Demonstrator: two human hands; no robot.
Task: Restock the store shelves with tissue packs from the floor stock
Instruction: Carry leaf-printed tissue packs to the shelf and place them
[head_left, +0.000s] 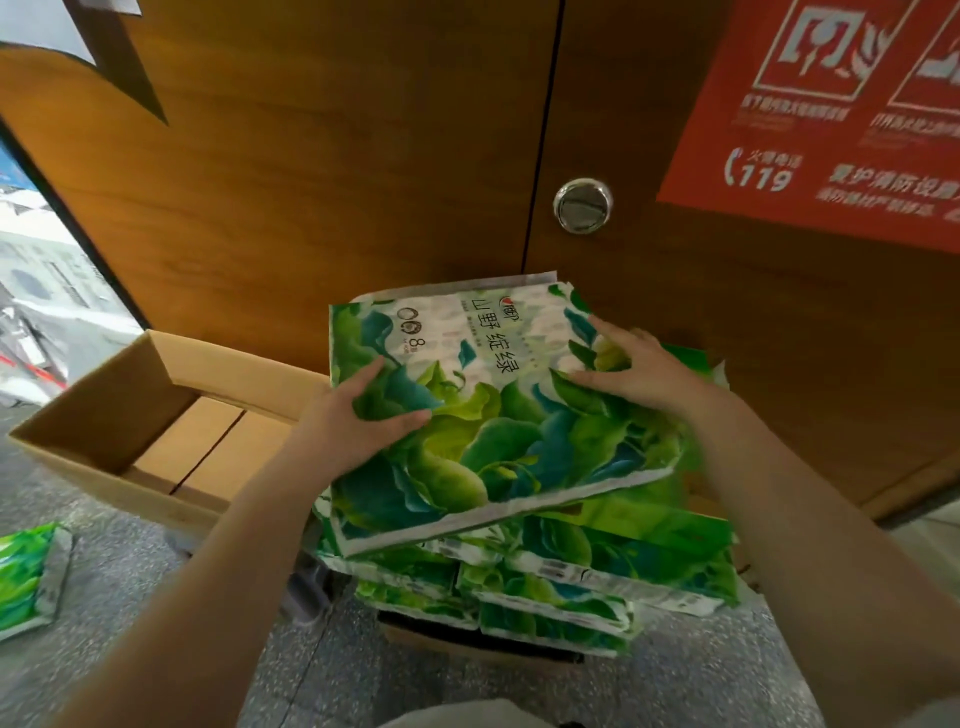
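Note:
A green leaf-printed tissue pack (483, 415) lies tilted on top of a stack of like packs (545, 587) in front of a wooden cabinet. My left hand (358, 415) grips the pack's left edge, thumb over the top face. On the right upper part of the pack rests my right hand (634, 369), its fingers spread and slightly bent. Whether the pack is lifted clear of the stack cannot be told.
An open cardboard box (104, 415) stands on the speckled floor to the left. Another green tissue pack (26, 577) lies on the floor at the far left. The wooden cabinet doors (363, 156) carry a round metal lock (582, 205) and a red fire-safety poster (831, 119).

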